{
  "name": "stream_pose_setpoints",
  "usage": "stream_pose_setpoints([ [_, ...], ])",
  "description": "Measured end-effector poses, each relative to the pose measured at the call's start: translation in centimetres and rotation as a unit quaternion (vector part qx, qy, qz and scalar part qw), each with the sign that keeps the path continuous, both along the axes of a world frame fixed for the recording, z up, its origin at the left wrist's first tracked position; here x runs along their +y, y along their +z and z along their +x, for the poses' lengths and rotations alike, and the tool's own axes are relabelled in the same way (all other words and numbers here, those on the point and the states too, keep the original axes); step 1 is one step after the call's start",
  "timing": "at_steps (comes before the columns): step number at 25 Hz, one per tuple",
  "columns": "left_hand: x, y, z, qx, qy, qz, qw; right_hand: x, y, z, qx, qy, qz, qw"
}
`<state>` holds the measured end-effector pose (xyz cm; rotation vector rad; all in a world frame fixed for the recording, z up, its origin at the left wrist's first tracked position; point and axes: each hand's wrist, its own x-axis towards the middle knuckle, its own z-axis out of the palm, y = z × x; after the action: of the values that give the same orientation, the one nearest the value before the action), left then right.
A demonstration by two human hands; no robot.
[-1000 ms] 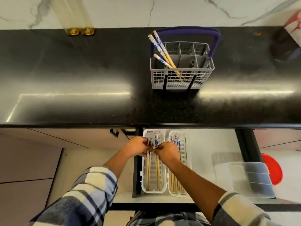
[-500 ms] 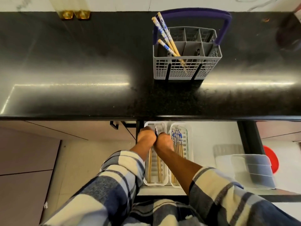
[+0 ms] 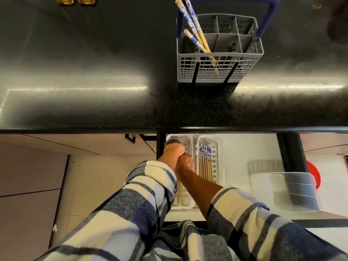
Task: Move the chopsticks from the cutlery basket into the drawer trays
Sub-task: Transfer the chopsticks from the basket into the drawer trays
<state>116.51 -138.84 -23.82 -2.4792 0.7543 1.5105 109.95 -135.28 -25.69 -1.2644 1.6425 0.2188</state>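
A grey cutlery basket [image 3: 219, 69] with a purple handle stands on the black counter. Three blue-and-white patterned chopsticks [image 3: 192, 25] lean in its front left compartment. Below the counter edge, the open drawer holds two white trays. The right tray [image 3: 219, 153] carries several chopsticks [image 3: 205, 164] laid lengthwise. My left hand [image 3: 172, 151] and my right hand [image 3: 185, 163] are pressed together over the far half of the left tray [image 3: 189, 143], fingers closed. Wooden chopstick ends [image 3: 179, 193] show in that tray below my left sleeve; the fingertips are hidden.
The black counter [image 3: 94, 72] overhangs the back of the drawer. A clear plastic container [image 3: 293, 191] sits at the drawer's right, with a red round object [image 3: 314, 176] beyond it. Two gold objects [image 3: 75, 0] stand at the counter's far edge. Cabinet fronts lie to the left.
Both hands have slid along the left tray toward its far end under the counter, staying together. My head has dropped closer, so the basket and the sleeves look larger.
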Motion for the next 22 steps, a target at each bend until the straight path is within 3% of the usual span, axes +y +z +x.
stream_pose_setpoints([
  [8, -0.3, 0.3, -0.9, 0.046, 0.067, 0.003, 0.997, -0.3, 0.2, 0.3, -0.003, -0.018, 0.023, 1.0],
  [9, -0.3, 0.4, -1.1, 0.051, 0.085, -0.003, 0.995, -0.5, 0.5, 0.9, -0.016, -0.056, 0.013, 0.998],
  [12, 0.2, 0.6, -1.5, 0.041, 0.11, -0.026, 0.993, -1.3, 1.9, 1.8, 0.026, 0.026, 0.019, 0.999],
  [14, 1.0, 1.0, -1.6, 0.024, 0.091, -0.038, 0.995, -1.3, 3.4, 2.0, 0.016, 0.017, 0.053, 0.998],
  [17, 2.9, 1.1, -1.7, 0.017, 0.083, -0.077, 0.993, 0.7, -1.3, 1.1, 0.061, 0.141, 0.031, 0.988],
  [20, 5.2, 0.1, -2.0, 0.042, 0.149, -0.088, 0.984, 0.9, -5.1, 0.6, 0.006, 0.065, 0.027, 0.998],
  [22, 6.7, -1.0, -2.4, 0.077, 0.186, -0.081, 0.976, 0.5, -2.9, -0.7, 0.009, 0.054, -0.002, 0.998],
])
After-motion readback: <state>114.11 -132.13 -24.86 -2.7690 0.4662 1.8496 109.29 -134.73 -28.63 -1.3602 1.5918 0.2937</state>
